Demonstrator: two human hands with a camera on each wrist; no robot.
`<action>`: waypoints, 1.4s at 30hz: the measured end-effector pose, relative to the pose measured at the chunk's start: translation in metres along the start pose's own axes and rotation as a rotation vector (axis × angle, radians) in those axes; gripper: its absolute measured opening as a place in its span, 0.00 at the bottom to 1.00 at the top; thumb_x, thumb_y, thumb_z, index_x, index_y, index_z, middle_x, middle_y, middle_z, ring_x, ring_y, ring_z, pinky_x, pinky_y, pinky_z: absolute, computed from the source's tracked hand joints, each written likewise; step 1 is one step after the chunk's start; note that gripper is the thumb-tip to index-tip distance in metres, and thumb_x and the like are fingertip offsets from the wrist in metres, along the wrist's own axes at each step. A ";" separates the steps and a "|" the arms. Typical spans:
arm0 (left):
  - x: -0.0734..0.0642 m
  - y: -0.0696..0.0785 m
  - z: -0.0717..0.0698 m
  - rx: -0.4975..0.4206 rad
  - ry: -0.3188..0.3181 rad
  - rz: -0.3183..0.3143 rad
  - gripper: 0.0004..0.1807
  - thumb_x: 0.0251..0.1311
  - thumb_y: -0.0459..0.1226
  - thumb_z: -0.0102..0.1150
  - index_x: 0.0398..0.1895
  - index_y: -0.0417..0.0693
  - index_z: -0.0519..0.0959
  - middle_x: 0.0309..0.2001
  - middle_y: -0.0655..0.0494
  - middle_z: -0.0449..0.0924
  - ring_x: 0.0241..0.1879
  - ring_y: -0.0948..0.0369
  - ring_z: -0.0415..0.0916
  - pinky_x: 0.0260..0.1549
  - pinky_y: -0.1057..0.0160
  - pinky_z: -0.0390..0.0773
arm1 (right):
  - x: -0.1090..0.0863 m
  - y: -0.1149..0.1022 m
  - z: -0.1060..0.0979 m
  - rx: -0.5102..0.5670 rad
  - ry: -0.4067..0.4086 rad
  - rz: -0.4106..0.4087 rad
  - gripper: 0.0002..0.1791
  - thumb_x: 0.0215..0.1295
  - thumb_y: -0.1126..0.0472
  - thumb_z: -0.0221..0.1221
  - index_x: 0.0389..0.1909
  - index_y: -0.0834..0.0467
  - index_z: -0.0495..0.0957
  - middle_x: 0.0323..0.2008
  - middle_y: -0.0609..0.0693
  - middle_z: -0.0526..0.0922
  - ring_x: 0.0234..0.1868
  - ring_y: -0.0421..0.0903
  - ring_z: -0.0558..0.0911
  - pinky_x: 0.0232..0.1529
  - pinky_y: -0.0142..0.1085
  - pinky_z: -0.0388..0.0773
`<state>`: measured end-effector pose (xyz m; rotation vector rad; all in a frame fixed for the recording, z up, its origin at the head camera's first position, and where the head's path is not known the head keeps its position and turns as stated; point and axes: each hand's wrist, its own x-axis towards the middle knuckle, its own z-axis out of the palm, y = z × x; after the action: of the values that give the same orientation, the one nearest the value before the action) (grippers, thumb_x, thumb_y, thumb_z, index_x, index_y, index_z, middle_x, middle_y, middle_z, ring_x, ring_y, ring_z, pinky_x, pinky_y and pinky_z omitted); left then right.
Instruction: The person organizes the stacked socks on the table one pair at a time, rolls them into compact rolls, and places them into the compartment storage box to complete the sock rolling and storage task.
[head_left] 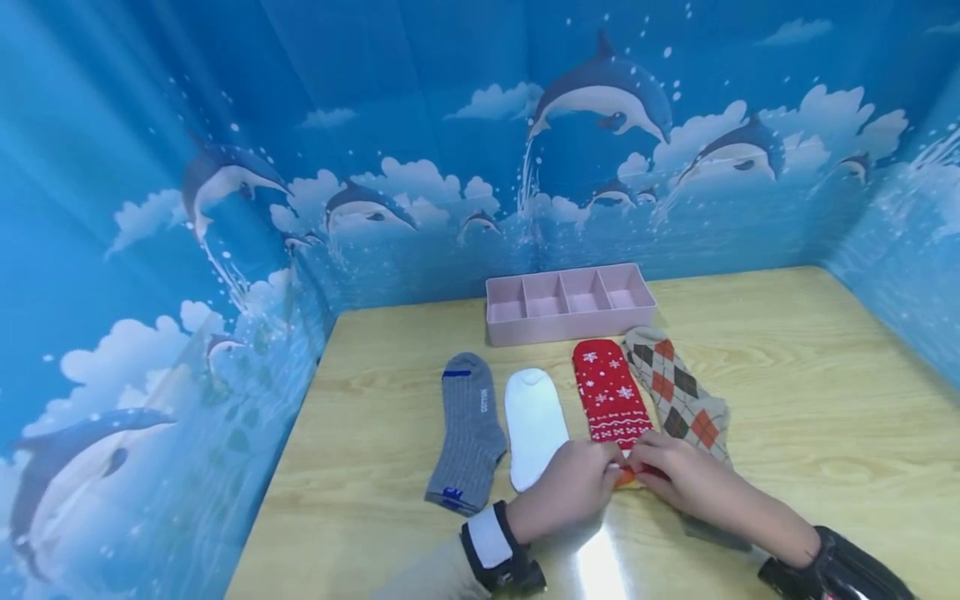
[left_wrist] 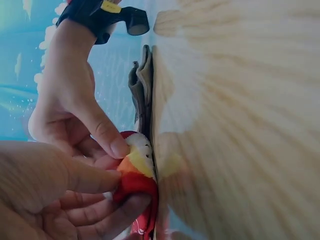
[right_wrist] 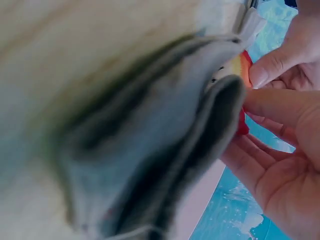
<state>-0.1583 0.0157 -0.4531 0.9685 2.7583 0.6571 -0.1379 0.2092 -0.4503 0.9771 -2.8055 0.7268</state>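
A red sock (head_left: 611,387) with white snowflakes lies lengthwise on the table. At its near end my left hand (head_left: 573,482) pinches the fabric between thumb and fingers. My right hand (head_left: 686,473) pinches the same end from the other side, the two hands' fingertips almost meeting. An orange, yellow and white patch of the red sock (left_wrist: 137,165) shows between the fingers in the left wrist view. Right beside it lies a beige argyle sock (head_left: 678,387), partly hidden under my right forearm. Its blurred open end (right_wrist: 145,135) fills much of the right wrist view.
Left of the red sock lie a white sock (head_left: 534,421) and a grey ribbed sock (head_left: 467,425). Behind the socks stands a pink box (head_left: 570,327) with several compartments along the back of the wooden table (head_left: 810,400). A blue dolphin-print curtain (head_left: 420,125) surrounds the table.
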 end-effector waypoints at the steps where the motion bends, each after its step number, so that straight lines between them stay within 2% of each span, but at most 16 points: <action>1: 0.003 0.000 -0.001 -0.012 -0.009 -0.027 0.05 0.68 0.37 0.62 0.42 0.53 0.86 0.33 0.66 0.86 0.29 0.75 0.76 0.29 0.78 0.72 | 0.000 0.000 0.000 -0.018 0.007 -0.012 0.10 0.55 0.66 0.72 0.33 0.50 0.83 0.36 0.41 0.81 0.35 0.36 0.81 0.33 0.30 0.81; 4: 0.008 -0.001 -0.001 -0.047 -0.018 -0.090 0.05 0.67 0.37 0.62 0.41 0.53 0.86 0.32 0.66 0.86 0.28 0.75 0.76 0.28 0.78 0.72 | -0.002 -0.002 0.001 -0.099 0.030 -0.033 0.12 0.51 0.62 0.75 0.38 0.53 0.86 0.42 0.46 0.83 0.40 0.42 0.83 0.37 0.34 0.84; 7: 0.011 -0.004 0.001 -0.070 -0.007 -0.139 0.05 0.65 0.37 0.64 0.41 0.53 0.87 0.32 0.66 0.87 0.26 0.75 0.76 0.27 0.78 0.72 | -0.002 -0.003 0.004 -0.189 0.064 -0.070 0.17 0.46 0.61 0.77 0.39 0.55 0.87 0.42 0.47 0.81 0.41 0.43 0.81 0.38 0.35 0.83; 8: 0.011 -0.005 0.002 -0.068 0.006 -0.142 0.05 0.65 0.37 0.65 0.41 0.53 0.87 0.31 0.66 0.87 0.26 0.75 0.76 0.27 0.78 0.72 | -0.002 -0.003 0.005 -0.220 0.074 -0.077 0.17 0.45 0.61 0.78 0.39 0.55 0.87 0.41 0.47 0.81 0.41 0.43 0.81 0.38 0.35 0.83; 12: 0.010 -0.006 0.004 -0.019 0.091 -0.078 0.03 0.63 0.39 0.68 0.38 0.51 0.85 0.31 0.64 0.85 0.26 0.75 0.74 0.26 0.79 0.69 | 0.004 -0.003 0.006 -0.261 0.061 -0.080 0.15 0.42 0.65 0.77 0.34 0.53 0.87 0.36 0.44 0.81 0.38 0.43 0.81 0.36 0.35 0.82; 14: 0.009 -0.006 0.004 0.028 0.127 -0.044 0.04 0.62 0.40 0.69 0.36 0.52 0.84 0.31 0.65 0.83 0.27 0.75 0.72 0.26 0.79 0.67 | 0.008 -0.002 0.005 -0.235 0.033 -0.073 0.14 0.42 0.67 0.75 0.32 0.53 0.85 0.34 0.43 0.82 0.36 0.42 0.82 0.35 0.35 0.82; 16: 0.008 -0.005 0.003 0.106 0.141 -0.002 0.04 0.62 0.42 0.69 0.35 0.54 0.86 0.32 0.66 0.81 0.28 0.74 0.72 0.28 0.78 0.68 | 0.012 -0.001 0.004 -0.165 -0.004 -0.050 0.13 0.42 0.69 0.72 0.28 0.51 0.82 0.30 0.40 0.81 0.31 0.37 0.78 0.31 0.32 0.79; 21: 0.003 0.000 0.002 0.366 0.116 0.081 0.11 0.62 0.53 0.68 0.39 0.60 0.89 0.37 0.66 0.83 0.38 0.70 0.78 0.45 0.68 0.74 | 0.023 0.010 0.000 0.049 -0.112 0.023 0.13 0.45 0.70 0.66 0.22 0.49 0.75 0.22 0.36 0.73 0.23 0.29 0.67 0.25 0.27 0.68; 23: 0.003 0.001 0.002 0.428 0.090 0.080 0.12 0.62 0.53 0.68 0.41 0.60 0.89 0.40 0.65 0.83 0.41 0.68 0.79 0.51 0.64 0.74 | 0.027 0.015 -0.002 0.107 -0.150 0.052 0.11 0.47 0.70 0.65 0.24 0.50 0.76 0.21 0.37 0.72 0.22 0.29 0.66 0.24 0.26 0.66; 26: 0.006 0.001 0.002 0.471 0.076 0.076 0.10 0.61 0.50 0.69 0.41 0.60 0.88 0.36 0.65 0.84 0.37 0.69 0.79 0.49 0.65 0.75 | 0.030 0.019 -0.006 0.154 -0.184 0.098 0.10 0.53 0.70 0.64 0.31 0.52 0.77 0.21 0.38 0.72 0.21 0.30 0.67 0.23 0.27 0.67; 28: 0.010 -0.001 0.002 0.483 0.086 0.087 0.06 0.61 0.48 0.70 0.36 0.59 0.88 0.31 0.66 0.84 0.31 0.69 0.78 0.43 0.68 0.75 | 0.031 0.019 -0.009 0.160 -0.190 0.117 0.11 0.56 0.70 0.65 0.34 0.52 0.77 0.23 0.39 0.73 0.22 0.30 0.68 0.23 0.27 0.68; 30: 0.013 -0.002 0.001 0.471 0.088 0.094 0.03 0.59 0.44 0.71 0.32 0.58 0.87 0.26 0.67 0.83 0.26 0.70 0.76 0.39 0.69 0.73 | 0.030 0.016 -0.011 0.127 -0.171 0.106 0.11 0.58 0.70 0.65 0.35 0.52 0.78 0.24 0.39 0.77 0.23 0.30 0.70 0.24 0.28 0.71; 33: 0.019 -0.003 -0.002 0.394 0.045 0.067 0.04 0.55 0.38 0.73 0.32 0.55 0.85 0.23 0.67 0.82 0.25 0.70 0.75 0.35 0.71 0.73 | 0.027 0.011 -0.012 0.025 -0.141 0.072 0.09 0.59 0.69 0.65 0.32 0.50 0.80 0.29 0.39 0.80 0.27 0.31 0.74 0.27 0.28 0.74; 36: 0.022 -0.002 -0.006 0.258 -0.032 -0.008 0.10 0.55 0.35 0.72 0.38 0.52 0.81 0.24 0.66 0.79 0.24 0.69 0.74 0.28 0.74 0.72 | 0.023 0.008 -0.011 -0.095 -0.097 0.007 0.07 0.57 0.66 0.68 0.31 0.51 0.83 0.35 0.43 0.83 0.33 0.36 0.79 0.31 0.30 0.78; 38: 0.024 -0.002 -0.009 0.161 -0.076 -0.066 0.10 0.57 0.35 0.70 0.39 0.52 0.78 0.25 0.65 0.77 0.24 0.69 0.73 0.22 0.74 0.71 | 0.020 0.007 -0.011 -0.134 -0.085 -0.026 0.07 0.53 0.64 0.71 0.32 0.51 0.85 0.37 0.45 0.82 0.35 0.38 0.79 0.31 0.31 0.79; 42: 0.027 -0.004 -0.013 0.010 -0.115 -0.164 0.06 0.62 0.36 0.67 0.34 0.52 0.78 0.26 0.65 0.77 0.25 0.68 0.72 0.24 0.73 0.70 | 0.021 0.009 -0.010 -0.150 -0.102 -0.085 0.10 0.51 0.60 0.74 0.35 0.53 0.86 0.39 0.46 0.82 0.35 0.37 0.78 0.32 0.30 0.78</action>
<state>-0.1852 0.0251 -0.4429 0.7457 2.7048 0.5452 -0.1607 0.2087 -0.4405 1.1271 -2.8335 0.4611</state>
